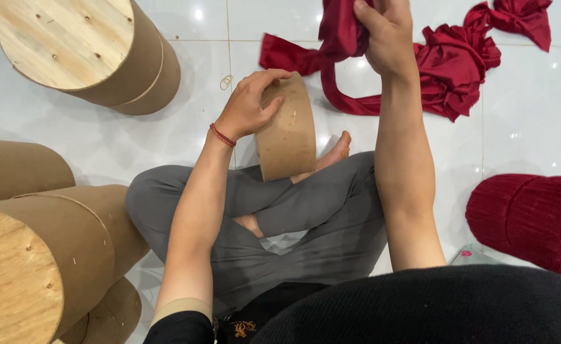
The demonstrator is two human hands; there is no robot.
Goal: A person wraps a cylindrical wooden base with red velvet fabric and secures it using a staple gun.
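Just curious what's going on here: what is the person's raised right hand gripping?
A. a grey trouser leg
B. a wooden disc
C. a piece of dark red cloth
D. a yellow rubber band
C: the right hand is closed on the dark red cloth, which trails down to the floor, while the left hand steadies a brown cardboard drum.

Dark red cloth (pixel 449 67) — tan cardboard drum (pixel 288 130) — grey trousers (pixel 306 216).
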